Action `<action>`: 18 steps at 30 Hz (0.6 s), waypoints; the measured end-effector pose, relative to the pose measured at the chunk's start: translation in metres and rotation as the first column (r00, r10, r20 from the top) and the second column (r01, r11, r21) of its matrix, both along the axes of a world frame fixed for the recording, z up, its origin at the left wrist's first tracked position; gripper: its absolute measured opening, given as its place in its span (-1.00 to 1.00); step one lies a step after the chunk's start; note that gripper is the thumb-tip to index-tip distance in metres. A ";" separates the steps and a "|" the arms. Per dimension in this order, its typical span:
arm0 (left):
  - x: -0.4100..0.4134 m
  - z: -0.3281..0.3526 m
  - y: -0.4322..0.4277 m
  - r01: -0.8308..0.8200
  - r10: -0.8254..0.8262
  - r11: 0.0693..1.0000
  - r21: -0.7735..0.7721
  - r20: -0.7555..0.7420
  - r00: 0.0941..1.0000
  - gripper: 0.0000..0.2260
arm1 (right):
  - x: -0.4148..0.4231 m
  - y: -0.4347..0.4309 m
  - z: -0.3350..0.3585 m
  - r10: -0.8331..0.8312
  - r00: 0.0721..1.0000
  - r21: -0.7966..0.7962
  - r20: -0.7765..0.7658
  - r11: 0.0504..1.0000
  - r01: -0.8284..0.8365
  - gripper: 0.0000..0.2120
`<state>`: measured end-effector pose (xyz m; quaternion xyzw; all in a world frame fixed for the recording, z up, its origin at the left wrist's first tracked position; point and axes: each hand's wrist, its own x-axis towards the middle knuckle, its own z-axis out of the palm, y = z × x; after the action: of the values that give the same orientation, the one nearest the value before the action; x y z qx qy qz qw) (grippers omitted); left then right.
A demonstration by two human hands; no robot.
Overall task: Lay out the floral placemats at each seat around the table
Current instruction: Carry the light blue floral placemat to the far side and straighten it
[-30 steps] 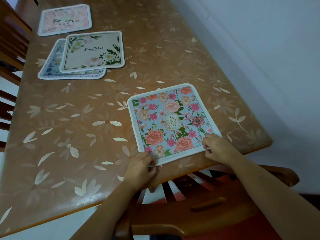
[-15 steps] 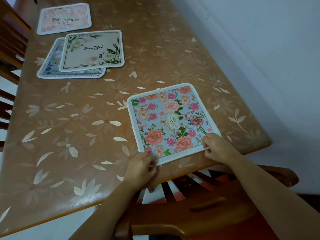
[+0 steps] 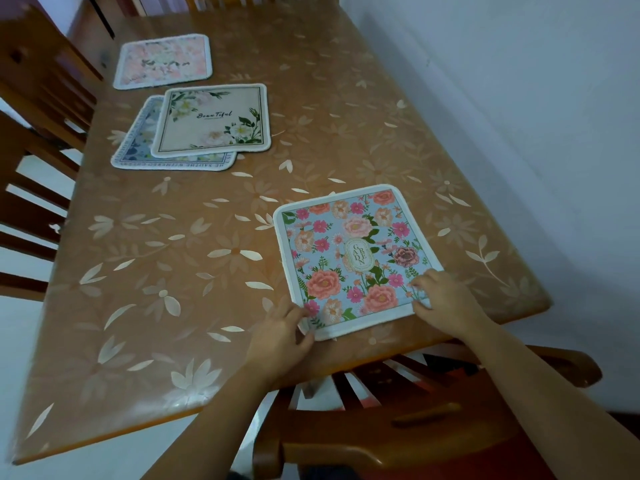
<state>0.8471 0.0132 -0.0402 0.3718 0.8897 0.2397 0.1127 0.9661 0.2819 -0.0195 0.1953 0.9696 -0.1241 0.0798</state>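
Observation:
A blue placemat (image 3: 349, 258) with pink and peach flowers lies flat at the near right end of the table (image 3: 194, 258). My left hand (image 3: 280, 337) pinches its near left corner. My right hand (image 3: 443, 299) pinches its near right corner. Farther along the left side, a cream placemat (image 3: 213, 121) with white flowers lies on top of a blue-bordered placemat (image 3: 138, 147). A pale pink placemat (image 3: 162, 60) lies beyond them.
The table has a brown cover with a pale leaf pattern. A wooden chair (image 3: 398, 427) with a red seat stands under the near edge below my hands. More wooden chairs (image 3: 31, 133) line the left side. A white wall (image 3: 519, 98) runs close along the right.
The view has tilted up a little, showing more of the far end of the table. Both hands stay at the near corners of the blue placemat, which has barely shifted.

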 end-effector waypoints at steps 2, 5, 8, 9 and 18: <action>-0.002 0.008 -0.002 -0.034 0.035 0.999 0.009 -0.085 0.996 -0.74 | -0.005 -0.017 0.005 -0.030 0.999 0.072 -0.027 0.997 0.031 -0.71; -0.001 0.020 -0.005 -0.053 0.054 0.999 0.010 -0.172 0.984 -0.74 | -0.014 -0.051 0.015 -0.060 0.995 0.060 -0.084 0.996 0.065 -0.71; -0.001 0.035 -0.018 -0.050 0.052 0.999 0.015 -0.219 0.974 -0.73 | -0.026 -0.094 0.029 -0.064 0.985 0.030 -0.162 0.997 0.070 -0.73; -0.001 0.041 -0.026 -0.044 0.048 0.999 0.024 -0.236 0.971 -0.73 | -0.030 -0.109 0.034 -0.061 0.982 0.030 -0.177 0.997 0.068 -0.74; -0.017 0.075 -0.152 -0.098 0.119 0.992 0.078 -0.324 0.939 -0.66 | -0.065 -0.265 0.075 -0.059 0.951 0.002 -0.303 0.998 0.062 -0.69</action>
<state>0.8303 -0.1391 0.0346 0.3602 0.9074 0.2074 -0.0616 0.9016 0.0174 0.0560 0.2039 0.9646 -0.1493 -0.0749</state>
